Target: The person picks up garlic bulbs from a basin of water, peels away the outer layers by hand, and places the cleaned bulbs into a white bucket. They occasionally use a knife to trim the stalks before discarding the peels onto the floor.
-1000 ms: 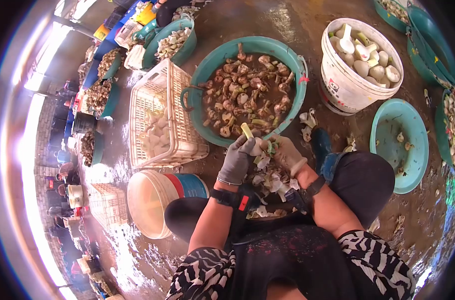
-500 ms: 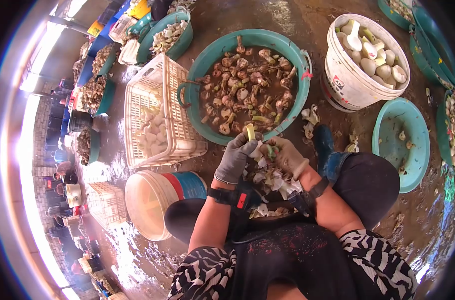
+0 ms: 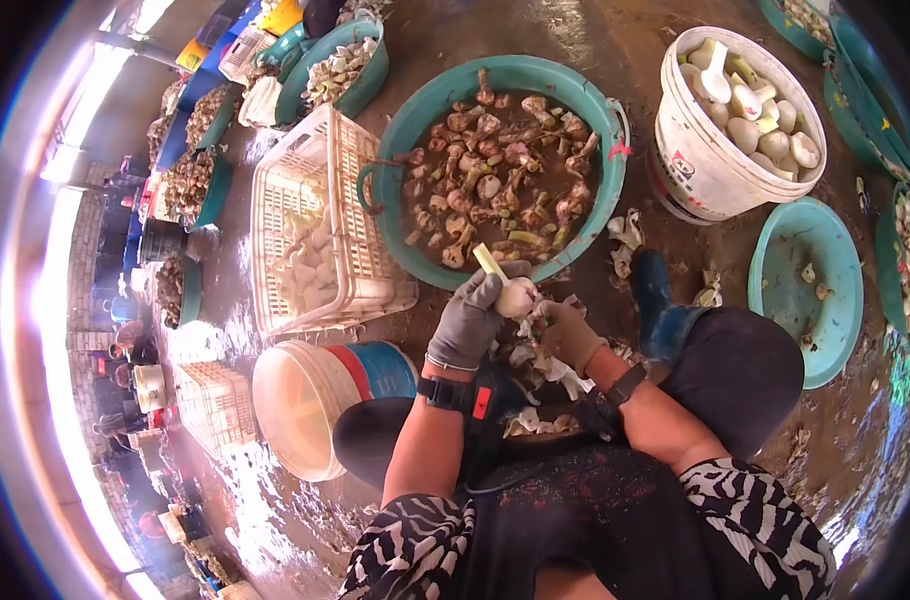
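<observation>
My left hand (image 3: 465,322), in a grey glove, is closed around a garlic bulb (image 3: 517,297). The bulb is whitish, with its pale green stem (image 3: 487,260) pointing up and away from me. Just right of the bulb, my right hand (image 3: 569,332), in a tan glove, has its fingers curled together; whatever they pinch is hidden. Loose garlic skins (image 3: 550,368) lie below both hands, between my knees. Beyond them stands a green tub (image 3: 387,240) of brown water with unpeeled garlic bulbs (image 3: 490,187) in it.
Left of the tub is a white plastic crate (image 3: 275,300) holding peeled garlic; a bucket (image 3: 293,410) lies tipped nearer me. At right stand a white bucket (image 3: 710,180) full of peeled bulbs and a turquoise basin (image 3: 843,300) with scraps. The floor (image 3: 605,60) is wet and muddy.
The bulb now shows clean and white in my left hand, its stem tilted left. My right hand has moved slightly down and away from it, and the fingers have curled.
</observation>
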Demonstrator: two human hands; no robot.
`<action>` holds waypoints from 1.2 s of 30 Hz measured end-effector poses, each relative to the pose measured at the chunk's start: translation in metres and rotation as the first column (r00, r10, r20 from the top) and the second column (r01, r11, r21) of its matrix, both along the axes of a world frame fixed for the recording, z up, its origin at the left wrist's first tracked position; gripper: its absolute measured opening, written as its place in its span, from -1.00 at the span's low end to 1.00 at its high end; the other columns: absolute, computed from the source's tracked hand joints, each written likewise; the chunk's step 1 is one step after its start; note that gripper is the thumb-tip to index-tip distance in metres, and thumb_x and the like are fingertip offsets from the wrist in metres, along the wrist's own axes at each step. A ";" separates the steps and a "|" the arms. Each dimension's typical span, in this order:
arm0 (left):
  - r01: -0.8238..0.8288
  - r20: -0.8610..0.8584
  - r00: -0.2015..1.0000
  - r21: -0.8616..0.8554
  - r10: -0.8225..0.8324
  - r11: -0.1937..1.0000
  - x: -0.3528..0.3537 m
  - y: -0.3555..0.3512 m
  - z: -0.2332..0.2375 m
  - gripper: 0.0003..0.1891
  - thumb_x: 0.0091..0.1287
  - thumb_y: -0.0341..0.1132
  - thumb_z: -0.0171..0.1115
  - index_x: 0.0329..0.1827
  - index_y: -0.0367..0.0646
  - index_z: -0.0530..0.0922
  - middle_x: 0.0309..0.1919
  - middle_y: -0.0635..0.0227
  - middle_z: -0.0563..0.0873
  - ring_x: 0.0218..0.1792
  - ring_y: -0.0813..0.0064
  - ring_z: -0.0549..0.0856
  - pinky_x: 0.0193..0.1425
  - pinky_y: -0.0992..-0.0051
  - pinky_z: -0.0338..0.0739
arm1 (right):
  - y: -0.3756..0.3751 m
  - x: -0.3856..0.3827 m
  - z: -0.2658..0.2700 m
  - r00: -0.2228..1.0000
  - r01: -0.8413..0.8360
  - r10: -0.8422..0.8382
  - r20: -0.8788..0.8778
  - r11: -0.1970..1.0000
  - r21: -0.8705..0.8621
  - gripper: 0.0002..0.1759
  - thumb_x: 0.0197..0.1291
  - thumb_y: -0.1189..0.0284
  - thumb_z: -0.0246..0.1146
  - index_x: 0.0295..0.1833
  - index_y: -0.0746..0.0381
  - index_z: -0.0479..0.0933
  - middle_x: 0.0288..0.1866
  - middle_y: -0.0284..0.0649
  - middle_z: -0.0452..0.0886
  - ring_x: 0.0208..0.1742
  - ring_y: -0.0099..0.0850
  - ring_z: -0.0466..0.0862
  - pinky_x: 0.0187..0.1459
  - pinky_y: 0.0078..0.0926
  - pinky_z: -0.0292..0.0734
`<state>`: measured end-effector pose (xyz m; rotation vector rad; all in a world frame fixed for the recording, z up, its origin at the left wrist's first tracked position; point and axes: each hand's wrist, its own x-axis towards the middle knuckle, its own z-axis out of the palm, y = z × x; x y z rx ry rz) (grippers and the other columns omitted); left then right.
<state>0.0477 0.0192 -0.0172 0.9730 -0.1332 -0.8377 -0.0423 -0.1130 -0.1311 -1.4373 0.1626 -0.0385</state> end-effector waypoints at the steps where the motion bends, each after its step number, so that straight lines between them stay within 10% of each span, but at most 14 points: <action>1: -0.014 -0.023 1.000 -0.013 0.014 1.000 0.002 0.000 -0.005 -0.52 0.41 -0.23 0.08 0.24 -0.44 0.33 -0.01 0.08 0.60 0.02 0.31 0.61 0.16 0.40 0.50 | 0.000 0.003 0.002 0.999 0.006 0.006 -0.047 0.970 0.242 -0.97 0.12 0.53 0.15 -0.35 0.21 0.49 -0.53 -0.36 0.46 -0.46 -0.53 0.49 -0.42 -0.57 0.40; 2: -0.015 -0.006 1.000 0.046 0.016 0.999 0.003 0.001 -0.004 -0.54 0.42 -0.25 0.07 0.23 -0.44 0.34 0.00 0.10 0.60 0.03 0.32 0.61 0.17 0.40 0.49 | 0.000 0.004 0.009 0.995 0.025 0.023 -0.097 0.883 0.469 -0.94 0.18 0.49 0.16 -0.35 0.19 0.50 -0.53 -0.36 0.46 -0.47 -0.53 0.50 -0.44 -0.59 0.40; 9: -0.133 0.404 0.913 0.411 -0.049 0.902 -0.003 -0.007 -0.014 -0.64 0.42 -0.37 0.03 0.21 -0.37 0.41 0.04 0.18 0.59 -0.03 0.43 0.63 0.14 0.48 0.48 | -0.022 0.015 0.079 0.952 0.029 0.098 -0.289 0.914 0.404 -0.92 0.18 0.58 0.14 -0.22 0.29 0.53 -0.46 -0.37 0.48 -0.45 -0.62 0.50 -0.51 -0.63 0.39; 12: -0.137 0.216 0.974 0.297 0.073 0.945 -0.001 -0.009 -0.012 -0.67 0.42 -0.38 0.02 0.18 -0.37 0.43 0.05 0.19 0.60 -0.08 0.46 0.64 0.12 0.49 0.49 | -0.019 0.014 0.044 0.999 -0.030 0.034 -0.042 0.994 0.101 -0.88 0.06 0.67 0.12 -0.28 0.28 0.50 -0.47 -0.38 0.46 -0.46 -0.61 0.45 -0.46 -0.62 0.37; 14: -0.238 -0.056 0.968 0.106 0.245 0.965 -0.002 -0.009 -0.007 -0.69 0.45 -0.33 -0.01 0.11 -0.39 0.45 0.00 0.18 0.61 -0.10 0.45 0.64 0.08 0.50 0.51 | -0.021 0.006 0.018 0.984 -0.009 0.015 -0.176 0.999 0.034 -0.82 -0.10 0.64 0.17 -0.29 0.27 0.48 -0.46 -0.25 0.51 -0.40 -0.45 0.52 -0.35 -0.49 0.41; 19: -0.323 0.189 0.937 0.159 0.293 0.933 0.021 0.013 0.022 -0.69 0.46 -0.30 -0.07 0.06 -0.39 0.45 -0.14 0.14 0.64 -0.17 0.38 0.66 0.03 0.47 0.53 | -0.001 0.002 -0.004 0.999 -0.043 0.035 -0.039 0.965 -0.257 -0.77 -0.15 0.66 0.16 -0.28 0.25 0.48 -0.43 -0.20 0.55 -0.47 -0.38 0.52 -0.36 -0.45 0.43; 22: -0.405 0.319 0.890 0.222 0.327 0.887 0.039 0.028 0.046 -0.70 0.45 -0.31 -0.04 0.06 -0.36 0.47 -0.21 0.23 0.66 -0.18 0.46 0.65 0.02 0.50 0.52 | -0.004 0.006 0.023 0.953 0.044 0.096 -0.286 0.894 0.445 -0.75 -0.08 0.71 0.05 -0.25 0.23 0.49 -0.43 -0.28 0.54 -0.51 -0.49 0.50 -0.42 -0.53 0.42; 25: -0.273 0.429 0.899 0.394 0.087 0.878 0.039 0.019 0.032 -0.66 0.46 -0.23 -0.01 0.03 -0.35 0.51 -0.24 0.31 0.66 -0.20 0.53 0.63 0.01 0.55 0.51 | -0.004 0.023 0.049 0.985 0.109 -0.011 -0.170 0.810 0.576 -0.74 -0.05 0.75 -0.01 -0.26 0.28 0.49 -0.43 -0.33 0.52 -0.52 -0.58 0.49 -0.47 -0.59 0.40; 28: -0.405 0.449 0.862 0.329 0.236 0.853 0.072 0.044 0.023 -0.63 0.46 -0.17 -0.05 0.05 -0.33 0.50 -0.05 0.16 0.63 -0.03 0.42 0.61 0.08 0.48 0.51 | -0.015 0.025 0.045 0.984 0.169 -0.097 -0.153 0.790 0.589 -0.77 -0.06 0.73 0.02 -0.30 0.27 0.49 -0.41 -0.32 0.53 -0.45 -0.56 0.51 -0.42 -0.60 0.41; 30: -0.637 0.555 0.632 -0.027 0.541 0.771 0.094 0.053 0.053 -0.53 0.46 -0.06 -0.09 0.03 -0.36 0.50 -0.06 0.15 0.62 -0.06 0.40 0.60 0.04 0.51 0.52 | -0.011 0.023 0.021 0.973 0.228 -0.187 -0.133 0.857 0.461 -0.79 -0.05 0.71 0.02 -0.30 0.28 0.49 -0.39 -0.31 0.54 -0.41 -0.53 0.52 -0.37 -0.59 0.43; 32: -0.747 0.019 0.634 -0.240 0.773 0.619 0.111 0.063 0.059 -0.50 0.44 -0.02 -0.07 0.02 -0.39 0.47 -0.07 0.13 0.60 -0.10 0.37 0.58 0.00 0.54 0.53 | -0.003 0.024 0.014 0.930 0.356 -0.285 -0.234 0.855 0.378 -0.78 -0.05 0.67 0.04 -0.26 0.29 0.51 -0.36 -0.29 0.54 -0.36 -0.49 0.54 -0.30 -0.58 0.43; 34: -0.541 0.564 0.771 0.337 0.296 0.770 0.115 0.021 0.023 -0.67 0.36 -0.19 0.07 0.02 -0.26 0.50 -0.11 0.19 0.62 -0.13 0.42 0.58 0.02 0.46 0.48 | -0.004 0.027 0.012 0.911 0.382 -0.315 -0.265 0.887 0.259 -0.76 -0.05 0.63 0.06 -0.22 0.31 0.52 -0.32 -0.26 0.55 -0.31 -0.46 0.55 -0.24 -0.55 0.44; 35: -0.493 0.694 0.719 0.548 -0.038 0.676 0.117 0.001 0.005 -0.73 0.32 -0.28 0.14 0.01 -0.20 0.52 -0.14 0.23 0.62 -0.14 0.45 0.58 0.03 0.42 0.46 | -0.009 0.026 0.014 0.919 0.350 -0.299 -0.255 0.919 0.184 -0.75 -0.05 0.61 0.08 -0.20 0.31 0.53 -0.31 -0.25 0.56 -0.29 -0.45 0.56 -0.22 -0.53 0.45; 36: -0.326 0.550 0.835 0.468 0.018 0.821 0.126 -0.010 -0.047 -0.69 0.29 -0.35 0.10 0.08 -0.22 0.53 -0.16 0.28 0.65 -0.14 0.47 0.60 0.03 0.38 0.49 | -0.014 0.027 0.015 0.927 0.318 -0.286 -0.244 0.942 0.104 -0.74 -0.05 0.59 0.09 -0.18 0.32 0.54 -0.29 -0.23 0.56 -0.27 -0.44 0.56 -0.20 -0.52 0.46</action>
